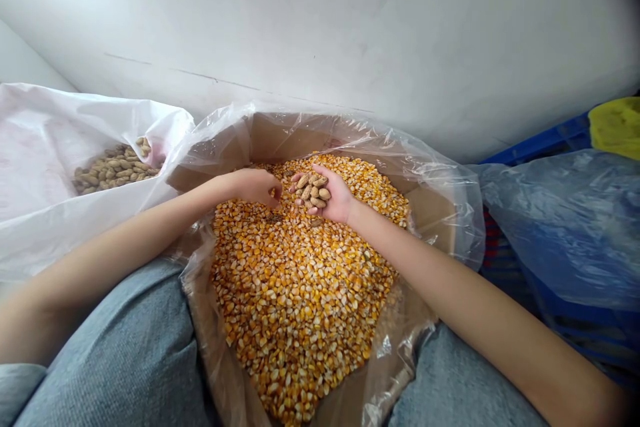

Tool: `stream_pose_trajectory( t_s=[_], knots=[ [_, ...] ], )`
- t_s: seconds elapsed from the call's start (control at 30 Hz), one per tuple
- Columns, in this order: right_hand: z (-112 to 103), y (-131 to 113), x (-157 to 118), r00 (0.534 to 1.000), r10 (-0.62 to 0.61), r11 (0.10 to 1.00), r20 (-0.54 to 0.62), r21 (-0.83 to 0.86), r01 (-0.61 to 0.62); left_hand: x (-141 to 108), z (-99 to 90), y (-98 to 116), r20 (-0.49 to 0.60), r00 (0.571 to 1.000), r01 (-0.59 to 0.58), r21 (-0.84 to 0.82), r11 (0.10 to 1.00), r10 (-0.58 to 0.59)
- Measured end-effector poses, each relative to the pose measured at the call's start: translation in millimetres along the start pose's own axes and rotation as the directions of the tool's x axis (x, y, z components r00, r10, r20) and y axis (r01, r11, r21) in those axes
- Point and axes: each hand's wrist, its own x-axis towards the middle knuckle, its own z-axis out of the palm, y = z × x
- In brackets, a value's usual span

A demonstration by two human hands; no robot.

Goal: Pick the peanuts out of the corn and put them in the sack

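R hand [333,197]: palm up nr box's [435,203] far edge, grip apart, cupped under a handful of peanuts [314,191] over the corn kernels [300,280]. L hand [256,186] just beside, fingers curled; can't tell if grip's together or on anything. Clear liner [463,213] round box rim. 1 white bag [45,140] w/ more nuts [117,167] beyond box's L edge.

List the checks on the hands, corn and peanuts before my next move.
1. Peanuts resting in the right hand: ok, heaped on the palm.
2. Left hand empty: cannot tell, its fingers curl out of view.
3. Corn free of other bits: cannot tell, brownish specks too small to identify.
4. Clear liner open around the corn: ok.
5. Peanuts visible in the white bag: ok.
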Motion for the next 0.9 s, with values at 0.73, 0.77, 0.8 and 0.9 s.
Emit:
stream_pose_trajectory(
  t_s=[0.73,0.77,0.8,0.9],
  knots=[
    [2,9,7,0.967,0.100,0.994,-0.236,-0.029,-0.110,-16,-22.6,3,-0.225,0.966,-0.210,-0.389,0.897,0.129],
    [3,10,7,0.969,0.122,0.991,-0.215,-0.033,-0.132,-15,-20.6,5,-0.254,0.959,-0.219,-0.385,0.897,0.125],
    [4,11,6,0.972,0.140,0.988,-0.188,-0.038,-0.149,-14,-18.5,7,-0.276,0.953,-0.223,-0.377,0.899,0.121],
    [7,12,5,0.978,0.163,0.984,-0.132,-0.054,-0.171,-10,-13.0,9,-0.297,0.950,-0.204,-0.338,0.919,0.102]
  ],
)
